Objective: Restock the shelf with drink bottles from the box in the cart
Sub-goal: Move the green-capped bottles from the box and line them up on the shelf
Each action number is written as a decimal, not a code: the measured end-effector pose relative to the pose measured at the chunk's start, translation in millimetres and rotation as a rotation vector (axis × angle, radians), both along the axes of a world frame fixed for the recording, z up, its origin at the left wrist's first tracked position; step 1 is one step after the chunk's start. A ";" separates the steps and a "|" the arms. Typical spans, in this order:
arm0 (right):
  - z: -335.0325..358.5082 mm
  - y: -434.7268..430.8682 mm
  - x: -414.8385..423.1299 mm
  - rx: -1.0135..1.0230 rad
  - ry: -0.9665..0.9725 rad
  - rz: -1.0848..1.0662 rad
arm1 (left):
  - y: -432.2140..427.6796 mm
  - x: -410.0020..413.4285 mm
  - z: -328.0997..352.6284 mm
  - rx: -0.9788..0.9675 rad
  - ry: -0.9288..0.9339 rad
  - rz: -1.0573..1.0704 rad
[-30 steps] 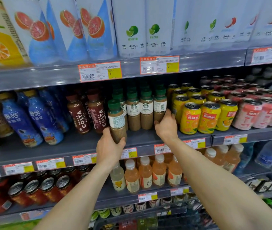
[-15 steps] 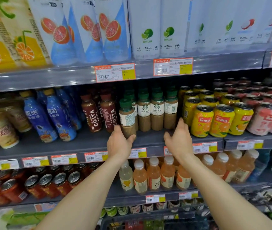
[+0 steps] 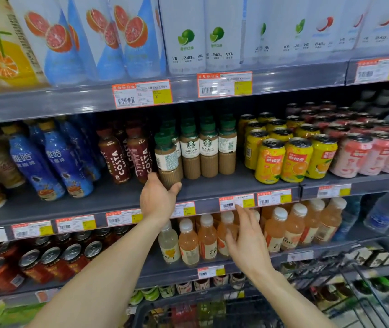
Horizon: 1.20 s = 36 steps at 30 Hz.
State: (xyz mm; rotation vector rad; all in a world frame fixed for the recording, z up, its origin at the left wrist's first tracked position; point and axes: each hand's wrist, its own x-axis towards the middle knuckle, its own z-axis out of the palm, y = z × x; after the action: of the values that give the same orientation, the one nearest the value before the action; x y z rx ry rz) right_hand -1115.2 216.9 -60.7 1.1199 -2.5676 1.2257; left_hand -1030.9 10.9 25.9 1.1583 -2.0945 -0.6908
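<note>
A coffee latte bottle [image 3: 167,159] with a green cap stands at the front of the grey middle shelf [image 3: 212,188], left of a row of the same latte bottles [image 3: 209,150]. My left hand [image 3: 158,197] grips its base, thumb on the left and fingers on the right. My right hand [image 3: 248,242] hangs in the air below the shelf edge, fingers spread, holding nothing. The cart [image 3: 236,311] shows at the bottom with dim bottles inside; the box is not discernible.
Costa bottles [image 3: 127,155] and blue bottles [image 3: 53,164] stand to the left, yellow cans [image 3: 290,152] and pink cans [image 3: 364,152] to the right. Tall cartons [image 3: 188,34] fill the top shelf. Orange juice bottles [image 3: 207,235] line the shelf below.
My right hand has left the row of latte bottles and dropped below the shelf edge. My left hand stays at the front bottle's base. The view has shifted right.
</note>
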 end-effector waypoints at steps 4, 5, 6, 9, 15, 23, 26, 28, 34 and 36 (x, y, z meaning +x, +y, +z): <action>-14.6 6.0 2.7 0.067 -0.044 0.012 | -1.6 6.9 -4.0 0.035 0.029 -0.051; -19.5 8.1 4.2 0.093 -0.055 0.011 | -1.3 9.7 -5.7 0.034 0.051 -0.063; -25.0 10.7 6.0 0.120 -0.059 0.009 | -0.2 12.9 -7.9 0.024 0.077 -0.078; -45.4 20.6 11.7 0.189 -0.065 0.011 | 8.3 25.2 -17.3 -0.045 0.153 -0.115; -91.9 48.0 24.3 0.302 -0.135 -0.031 | 52.8 54.8 -61.1 -0.214 0.199 -0.124; -182.7 100.4 51.7 0.508 -0.329 -0.091 | 142.6 110.8 -212.7 0.053 -0.104 -0.176; -221.8 121.5 66.5 0.615 -0.427 -0.086 | 170.5 129.7 -266.5 0.193 -0.248 -0.204; -248.9 133.7 78.4 0.683 -0.496 -0.096 | 187.7 139.4 -303.3 0.283 -0.360 -0.215; -338.9 150.8 110.7 0.813 -0.713 -0.119 | 229.4 153.3 -413.2 0.493 -0.613 -0.268; -368.0 152.6 119.2 0.850 -0.772 -0.123 | 240.4 160.6 -443.9 0.554 -0.673 -0.285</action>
State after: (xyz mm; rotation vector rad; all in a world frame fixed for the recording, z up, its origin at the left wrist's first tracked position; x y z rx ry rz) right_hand -996.0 369.5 -428.7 0.5534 -3.8738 0.5584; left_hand -870.3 251.3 -418.0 1.5614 -2.7667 -1.1967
